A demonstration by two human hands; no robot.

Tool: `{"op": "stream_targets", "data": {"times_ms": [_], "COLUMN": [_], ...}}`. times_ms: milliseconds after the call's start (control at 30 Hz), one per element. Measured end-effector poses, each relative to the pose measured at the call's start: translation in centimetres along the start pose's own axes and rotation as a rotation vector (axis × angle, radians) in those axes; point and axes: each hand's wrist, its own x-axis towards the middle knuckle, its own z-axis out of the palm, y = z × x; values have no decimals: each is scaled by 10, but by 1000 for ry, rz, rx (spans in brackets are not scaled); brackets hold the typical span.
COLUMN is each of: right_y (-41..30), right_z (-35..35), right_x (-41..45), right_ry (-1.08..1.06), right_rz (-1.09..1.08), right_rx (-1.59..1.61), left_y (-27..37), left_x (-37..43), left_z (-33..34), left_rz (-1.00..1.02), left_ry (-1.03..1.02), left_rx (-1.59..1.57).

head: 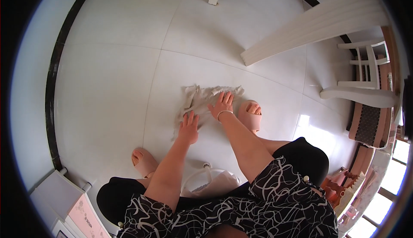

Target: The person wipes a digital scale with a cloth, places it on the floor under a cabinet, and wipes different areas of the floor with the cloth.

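Note:
A crumpled grey-beige cloth (201, 93) lies bunched on the white tiled floor (109, 86). My left hand (189, 127) rests palm down at the cloth's near left side, fingers extended. Farther forward, my right hand (222, 105) presses flat on the near right part of it, with a light bracelet (225, 112) at the wrist. Neither hand grasps a fold that I can see. The areas under both palms are hidden. A pink slipper (250, 118) on my right foot stands just right of the right hand.
A thick white furniture leg (290, 39) slants down at upper right. White chair parts (361, 97) stand at the right. Between my legs is a white ringed base with a caster (206, 165). A pink-fronted cabinet (87, 217) is lower left. A black baseboard (51, 99) edges the left wall.

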Motion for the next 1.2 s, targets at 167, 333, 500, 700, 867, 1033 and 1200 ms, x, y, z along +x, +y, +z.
{"op": "stream_targets", "data": {"times_ms": [167, 333, 500, 700, 867, 1033, 1200], "right_y": [1, 1, -4, -16, -40, -54, -45], "right_z": [-39, -59, -85, -95, -79, -64, -54], "right_x": [52, 97, 133, 143, 107, 68, 78], "right_ry": [42, 162, 179, 197, 16, -42, 111], "right_rz": [15, -1, -82, -20, -12, -82, -148], "right_rx": [-57, -113, -137, -187, -244, -254, -167], "left_y": [8, 5, 2, -1, -10, -13, -7], "left_x": [37, 64, 76, 74, 50, 18, 14], "left_z": [-15, -39, -62, -61, -30, -19, -8], "left_rz": [47, 93, 106, 106, 44, -69, -113], "left_ry": [27, 20, 37, 125, 151, 84, 250], "left_rx": [-53, -130, -205, -181, -103, -101, -81]}}
